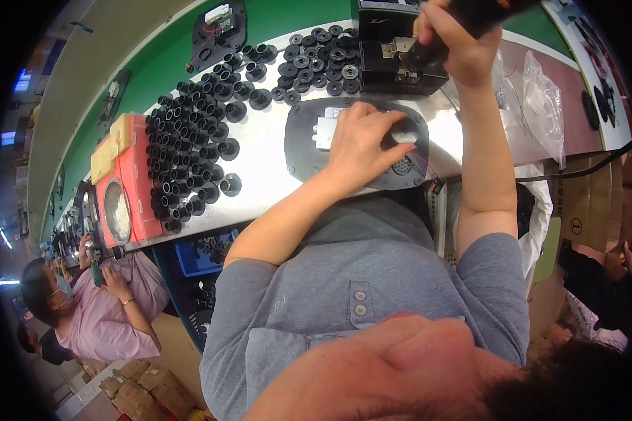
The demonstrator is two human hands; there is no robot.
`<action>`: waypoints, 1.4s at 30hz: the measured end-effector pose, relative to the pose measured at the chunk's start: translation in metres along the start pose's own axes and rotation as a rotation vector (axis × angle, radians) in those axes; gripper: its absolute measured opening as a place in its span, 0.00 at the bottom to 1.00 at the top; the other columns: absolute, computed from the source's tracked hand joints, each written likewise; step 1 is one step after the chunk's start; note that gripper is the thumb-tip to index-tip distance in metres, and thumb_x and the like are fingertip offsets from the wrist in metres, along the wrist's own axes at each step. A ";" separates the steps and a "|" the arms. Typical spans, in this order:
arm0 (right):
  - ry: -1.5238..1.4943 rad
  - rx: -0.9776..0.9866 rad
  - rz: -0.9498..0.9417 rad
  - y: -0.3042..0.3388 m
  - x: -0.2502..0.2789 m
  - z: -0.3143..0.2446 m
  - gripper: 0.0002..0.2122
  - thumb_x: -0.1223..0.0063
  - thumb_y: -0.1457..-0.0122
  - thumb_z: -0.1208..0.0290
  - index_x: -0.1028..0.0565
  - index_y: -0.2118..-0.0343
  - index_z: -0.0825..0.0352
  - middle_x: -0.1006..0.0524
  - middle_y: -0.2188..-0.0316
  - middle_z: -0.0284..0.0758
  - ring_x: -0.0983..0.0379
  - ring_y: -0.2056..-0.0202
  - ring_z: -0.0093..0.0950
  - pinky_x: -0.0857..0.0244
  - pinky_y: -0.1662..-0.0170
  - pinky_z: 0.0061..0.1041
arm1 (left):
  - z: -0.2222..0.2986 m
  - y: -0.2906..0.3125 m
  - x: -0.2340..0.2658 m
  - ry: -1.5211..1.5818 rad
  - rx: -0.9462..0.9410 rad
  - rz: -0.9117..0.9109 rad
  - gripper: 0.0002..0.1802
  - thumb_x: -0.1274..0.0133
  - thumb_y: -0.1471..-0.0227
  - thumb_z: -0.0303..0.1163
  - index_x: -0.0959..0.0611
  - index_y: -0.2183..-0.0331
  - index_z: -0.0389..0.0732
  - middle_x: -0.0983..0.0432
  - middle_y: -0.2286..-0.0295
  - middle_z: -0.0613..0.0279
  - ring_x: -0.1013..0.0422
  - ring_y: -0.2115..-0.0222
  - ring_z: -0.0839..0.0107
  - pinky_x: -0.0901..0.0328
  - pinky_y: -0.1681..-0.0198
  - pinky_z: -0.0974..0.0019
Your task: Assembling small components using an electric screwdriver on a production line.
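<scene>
My left hand point(364, 144), part-curled, holds the disc point(404, 132) on the plate point(303, 137); my right hand point(463, 52) grips the tool point(488, 12). I should keep the disc flat.

One left hand point(361, 144), over a dark plate point(302, 151), thumb and forefinger at opposite edges of a round silvery piece point(404, 132); firmness of grip unclear. One white box point(325, 132) on the plate, beside that hand. One right hand point(463, 52), raised, closed around a dark tool point(495, 12). Many black flanged tubes point(189, 144), mostly upright, grouped left. Many black discs point(319, 62), clustered behind the plate. One black case point(404, 83), right of the discs. One pink bin point(147, 210), far left. One clear plastic bag point(543, 105), right.
</scene>
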State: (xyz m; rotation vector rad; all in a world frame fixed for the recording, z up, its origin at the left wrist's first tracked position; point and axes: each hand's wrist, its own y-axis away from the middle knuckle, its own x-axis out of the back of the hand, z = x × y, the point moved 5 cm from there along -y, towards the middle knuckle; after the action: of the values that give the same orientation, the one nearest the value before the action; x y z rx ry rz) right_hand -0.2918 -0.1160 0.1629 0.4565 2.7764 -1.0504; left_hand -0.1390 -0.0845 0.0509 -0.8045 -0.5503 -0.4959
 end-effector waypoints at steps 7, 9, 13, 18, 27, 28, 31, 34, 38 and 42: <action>-0.040 -0.002 0.140 0.034 0.003 -0.016 0.30 0.57 0.54 0.88 0.49 0.45 0.69 0.34 0.85 0.32 0.36 0.89 0.22 0.38 0.84 0.19 | -0.003 0.003 0.002 -0.004 0.029 -0.003 0.23 0.36 0.69 0.38 0.19 0.66 0.40 0.26 0.77 0.62 0.34 0.69 0.65 0.42 0.64 0.64; -0.082 -0.072 0.207 0.045 -0.002 -0.026 0.31 0.59 0.54 0.88 0.51 0.44 0.68 0.34 0.85 0.32 0.37 0.90 0.23 0.38 0.84 0.20 | -0.003 0.001 0.002 -0.005 0.025 -0.007 0.23 0.35 0.69 0.38 0.19 0.66 0.40 0.26 0.77 0.63 0.34 0.69 0.65 0.42 0.64 0.64; 0.007 -0.147 0.223 0.058 -0.003 -0.024 0.27 0.57 0.52 0.87 0.46 0.47 0.69 0.34 0.84 0.32 0.35 0.88 0.22 0.38 0.83 0.18 | -0.002 0.002 0.003 -0.016 0.008 0.016 0.23 0.35 0.69 0.37 0.20 0.66 0.40 0.27 0.77 0.64 0.34 0.69 0.65 0.42 0.64 0.64; 0.056 -0.010 -0.122 0.063 -0.003 -0.017 0.30 0.57 0.51 0.87 0.50 0.44 0.69 0.33 0.82 0.35 0.35 0.84 0.22 0.36 0.77 0.24 | -0.003 0.003 0.000 -0.005 0.019 0.005 0.23 0.35 0.68 0.38 0.20 0.66 0.40 0.26 0.77 0.64 0.34 0.69 0.65 0.43 0.64 0.63; 0.043 -0.044 -0.205 0.070 -0.011 -0.011 0.27 0.57 0.50 0.87 0.48 0.46 0.68 0.35 0.81 0.35 0.37 0.84 0.23 0.37 0.77 0.24 | -0.003 0.004 0.001 -0.006 -0.009 0.032 0.23 0.35 0.67 0.39 0.20 0.65 0.40 0.26 0.77 0.64 0.34 0.69 0.65 0.42 0.64 0.64; 0.040 -0.048 -0.207 0.070 -0.011 -0.009 0.27 0.57 0.50 0.87 0.48 0.46 0.68 0.35 0.81 0.35 0.37 0.84 0.23 0.37 0.77 0.24 | -0.002 0.004 0.002 -0.023 -0.037 0.048 0.24 0.35 0.67 0.40 0.20 0.65 0.38 0.27 0.78 0.63 0.33 0.70 0.66 0.41 0.65 0.64; -0.038 -0.042 -0.239 0.068 -0.010 -0.005 0.26 0.56 0.51 0.86 0.46 0.47 0.66 0.36 0.82 0.35 0.38 0.84 0.23 0.38 0.78 0.24 | -0.003 0.004 0.003 -0.007 -0.010 0.030 0.24 0.35 0.67 0.41 0.20 0.65 0.39 0.27 0.77 0.63 0.34 0.70 0.65 0.41 0.65 0.64; -0.101 -0.068 -0.269 0.069 -0.011 -0.002 0.25 0.53 0.51 0.84 0.44 0.49 0.65 0.37 0.82 0.34 0.39 0.84 0.22 0.41 0.79 0.22 | -0.003 0.003 0.001 0.031 0.035 0.012 0.23 0.35 0.70 0.37 0.20 0.66 0.41 0.26 0.76 0.66 0.34 0.68 0.64 0.43 0.63 0.62; -0.192 -0.060 -0.287 0.069 -0.017 0.000 0.23 0.51 0.54 0.88 0.40 0.54 0.70 0.33 0.84 0.32 0.35 0.83 0.18 0.39 0.79 0.15 | -0.002 0.003 0.003 0.006 0.025 0.026 0.24 0.35 0.71 0.36 0.20 0.66 0.42 0.26 0.76 0.66 0.35 0.68 0.64 0.43 0.63 0.61; -0.096 -0.049 -0.359 0.074 -0.019 -0.002 0.25 0.52 0.51 0.85 0.43 0.49 0.65 0.36 0.82 0.33 0.39 0.84 0.22 0.42 0.79 0.21 | -0.004 0.005 0.002 0.000 0.019 0.021 0.24 0.36 0.67 0.41 0.21 0.65 0.42 0.28 0.76 0.64 0.34 0.68 0.64 0.42 0.63 0.61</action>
State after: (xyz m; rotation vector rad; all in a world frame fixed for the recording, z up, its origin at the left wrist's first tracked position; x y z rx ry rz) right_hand -0.2497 -0.0665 0.1222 -0.1040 2.8514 -1.0337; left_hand -0.1332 -0.0848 0.0476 -0.7914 -0.5448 -0.4706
